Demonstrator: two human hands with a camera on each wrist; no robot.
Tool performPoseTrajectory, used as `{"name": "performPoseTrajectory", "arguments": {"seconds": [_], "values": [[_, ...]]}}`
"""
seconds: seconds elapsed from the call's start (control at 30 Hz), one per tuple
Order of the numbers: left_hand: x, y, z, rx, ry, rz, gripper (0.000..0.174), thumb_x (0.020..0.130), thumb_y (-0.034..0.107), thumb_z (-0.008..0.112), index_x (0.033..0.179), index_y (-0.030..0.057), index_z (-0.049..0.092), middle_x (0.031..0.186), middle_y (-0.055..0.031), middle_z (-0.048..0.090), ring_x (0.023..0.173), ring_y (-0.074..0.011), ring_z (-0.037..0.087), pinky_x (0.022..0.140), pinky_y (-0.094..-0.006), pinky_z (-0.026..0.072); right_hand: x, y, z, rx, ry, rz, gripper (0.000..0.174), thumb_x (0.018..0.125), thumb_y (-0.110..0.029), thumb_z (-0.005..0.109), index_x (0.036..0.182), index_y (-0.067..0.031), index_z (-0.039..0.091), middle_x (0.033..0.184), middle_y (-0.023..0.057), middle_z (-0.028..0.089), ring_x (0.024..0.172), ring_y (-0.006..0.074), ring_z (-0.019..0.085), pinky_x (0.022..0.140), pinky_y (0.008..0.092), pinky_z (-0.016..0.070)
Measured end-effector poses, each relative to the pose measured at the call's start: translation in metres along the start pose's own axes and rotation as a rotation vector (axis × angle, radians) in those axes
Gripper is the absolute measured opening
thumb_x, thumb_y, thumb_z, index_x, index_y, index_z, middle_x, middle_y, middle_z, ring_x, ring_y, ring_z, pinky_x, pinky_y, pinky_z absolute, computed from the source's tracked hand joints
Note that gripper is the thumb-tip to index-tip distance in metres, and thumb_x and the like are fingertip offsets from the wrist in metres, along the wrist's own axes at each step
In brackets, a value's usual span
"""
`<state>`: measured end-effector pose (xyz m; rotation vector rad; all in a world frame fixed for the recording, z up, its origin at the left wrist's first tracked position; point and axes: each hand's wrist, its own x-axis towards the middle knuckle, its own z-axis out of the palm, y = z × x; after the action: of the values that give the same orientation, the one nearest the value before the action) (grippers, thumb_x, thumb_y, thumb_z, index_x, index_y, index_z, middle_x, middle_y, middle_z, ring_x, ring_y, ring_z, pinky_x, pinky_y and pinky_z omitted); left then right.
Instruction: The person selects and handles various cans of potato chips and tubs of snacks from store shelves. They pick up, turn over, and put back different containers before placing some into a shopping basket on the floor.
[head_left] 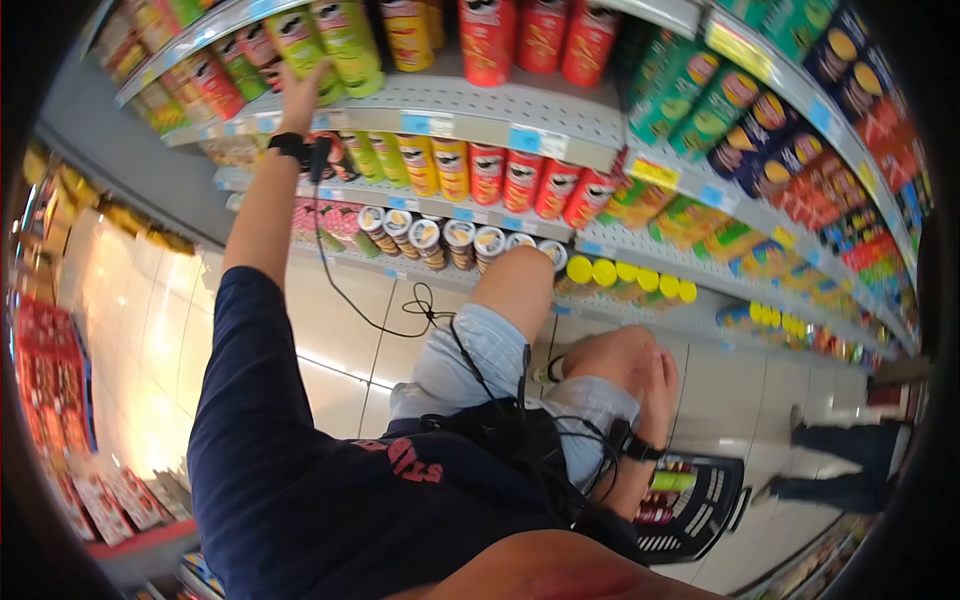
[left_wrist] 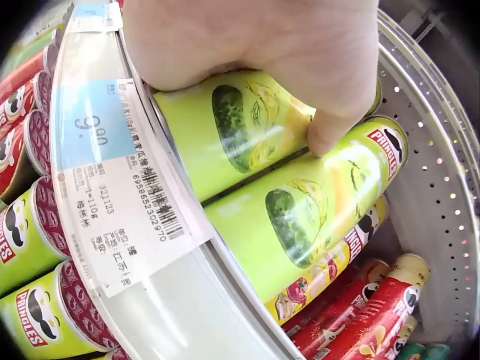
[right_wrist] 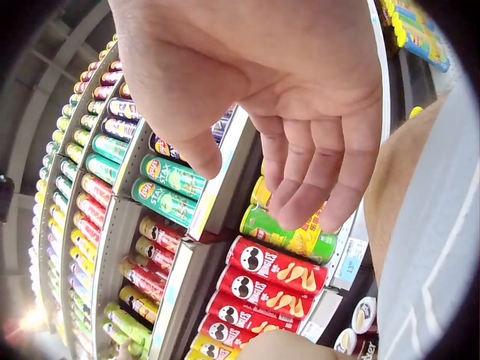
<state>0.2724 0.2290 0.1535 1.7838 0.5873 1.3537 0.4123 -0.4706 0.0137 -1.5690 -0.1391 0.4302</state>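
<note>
My left hand grips a lime-green Pringles can with a cucumber picture, standing at the front of a shelf. In the left wrist view the thumb reaches into the gap between this can and a second green can beside it; the fingers on the far side are hidden. My right hand is by my bent knee, holding nothing. The right wrist view shows that hand with its fingers loosely curled in front of the shelves.
Red Pringles cans stand farther right on the same shelf, above lower rows of cans. A black shopping basket sits on the floor at my right. Cables hang from the left wrist. Another person's legs show at the right.
</note>
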Motion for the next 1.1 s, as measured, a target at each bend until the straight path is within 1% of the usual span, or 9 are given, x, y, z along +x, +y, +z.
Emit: {"name": "performPoseTrajectory", "arguments": {"seconds": [0.07, 0.17, 0.3, 0.53, 0.8, 0.87, 0.93, 1.03, 1.1], "values": [[0.008, -0.013, -0.012, 0.703, 0.035, 0.216, 0.070, 0.086, 0.039, 0.070, 0.135, -0.0009, 0.038, 0.127, -0.0222, 0.051, 0.114, -0.0290, 0.053, 0.097, -0.0385, 0.0415, 0.004, 0.009, -0.005, 0.041, 0.016, 0.007, 0.024, 0.096, -0.027, 0.060, 0.108, -0.0056, 0.065, 0.092, 0.0007, 0.066, 0.082, 0.0084, 0.060, 0.069, 0.0229, 0.0486], [0.026, -0.061, -0.042, 0.901, -0.153, 0.290, 0.075, 0.081, 0.037, 0.075, 0.133, -0.0018, 0.037, 0.125, -0.0219, 0.051, 0.109, -0.0284, 0.054, 0.094, -0.0405, 0.0441, -0.002, -0.001, -0.006, 0.084, 0.012, -0.031, 0.029, 0.096, -0.024, 0.061, 0.115, -0.0027, 0.063, 0.101, 0.0026, 0.066, 0.089, 0.0095, 0.061, 0.074, 0.0233, 0.0503], [0.039, -0.056, -0.034, 0.776, -0.121, 0.264, 0.081, 0.076, 0.034, 0.081, 0.131, -0.0030, 0.035, 0.122, -0.0214, 0.051, 0.104, -0.0277, 0.054, 0.090, -0.0433, 0.0477, -0.020, 0.008, -0.042, 0.128, 0.044, 0.001, 0.030, 0.094, -0.031, 0.063, 0.107, -0.0037, 0.063, 0.091, 0.0038, 0.068, 0.074, 0.0093, 0.063, 0.066, 0.0233, 0.0513], [-0.061, 0.041, 0.035, 0.342, -0.023, 0.045, 0.091, 0.068, 0.031, 0.089, 0.127, -0.0075, 0.032, 0.122, -0.0211, 0.048, 0.099, -0.0283, 0.058, 0.086, -0.0441, 0.0523, -0.087, 0.063, -0.113, 0.044, 0.360, 0.183, 0.033, 0.096, -0.033, 0.059, 0.111, -0.0038, 0.062, 0.094, 0.0049, 0.067, 0.078, 0.0109, 0.063, 0.070, 0.0247, 0.0538], [-0.018, 0.011, 0.043, 0.649, 0.060, -0.407, 0.151, 0.061, 0.059, 0.083, 0.140, 0.0061, -0.034, 0.150, -0.0319, 0.018, 0.128, -0.0399, 0.042, 0.099, -0.0499, 0.0466, -0.156, 0.194, -0.275, 0.426, 0.884, 0.431, 0.040, 0.093, -0.035, 0.057, 0.119, -0.0034, 0.057, 0.105, 0.0096, 0.063, 0.089, 0.0202, 0.062, 0.079, 0.0370, 0.0540], [0.004, -0.017, 0.029, 0.645, 0.065, -0.370, 0.150, 0.059, 0.060, 0.084, 0.142, 0.0097, -0.030, 0.152, -0.0279, 0.017, 0.135, -0.0385, 0.034, 0.112, -0.0474, 0.0320, -0.168, 0.266, -0.330, 0.768, 1.085, 0.450, 0.038, 0.096, -0.037, 0.053, 0.122, -0.0096, 0.053, 0.096, 0.0050, 0.060, 0.079, 0.0194, 0.058, 0.077, 0.0373, 0.0514], [0.010, -0.039, 0.025, 0.717, 0.020, -0.287, 0.143, 0.061, 0.060, 0.083, 0.142, 0.0059, -0.022, 0.150, -0.0288, 0.020, 0.134, -0.0387, 0.035, 0.112, -0.0473, 0.0309, -0.169, 0.287, -0.347, 0.666, 1.172, 0.606, 0.036, 0.092, -0.033, 0.057, 0.120, -0.0097, 0.054, 0.093, 0.0063, 0.060, 0.080, 0.0229, 0.059, 0.076, 0.0379, 0.0512], [0.022, -0.077, 0.005, 0.953, -0.197, -0.074, 0.135, 0.062, 0.061, 0.081, 0.142, 0.0001, -0.010, 0.148, -0.0301, 0.025, 0.133, -0.0390, 0.035, 0.112, -0.0471, 0.0292, -0.178, 0.443, -0.434, -0.561, 0.802, 0.730, 0.061, 0.090, -0.052, 0.052, 0.129, -0.0053, 0.053, 0.125, 0.0188, 0.060, 0.109, 0.0371, 0.059, 0.091, 0.0515, 0.0465], [0.034, -0.108, -0.036, 1.207, -0.387, 0.129, 0.130, 0.064, 0.061, 0.080, 0.142, -0.0037, -0.001, 0.146, -0.0311, 0.028, 0.133, -0.0393, 0.036, 0.112, -0.0470, 0.0281, -0.172, 0.400, -0.399, -0.695, 0.542, 0.723, 0.062, 0.090, -0.054, 0.051, 0.130, -0.0059, 0.052, 0.127, 0.0181, 0.057, 0.111, 0.0364, 0.057, 0.091, 0.0512, 0.0466]]}}
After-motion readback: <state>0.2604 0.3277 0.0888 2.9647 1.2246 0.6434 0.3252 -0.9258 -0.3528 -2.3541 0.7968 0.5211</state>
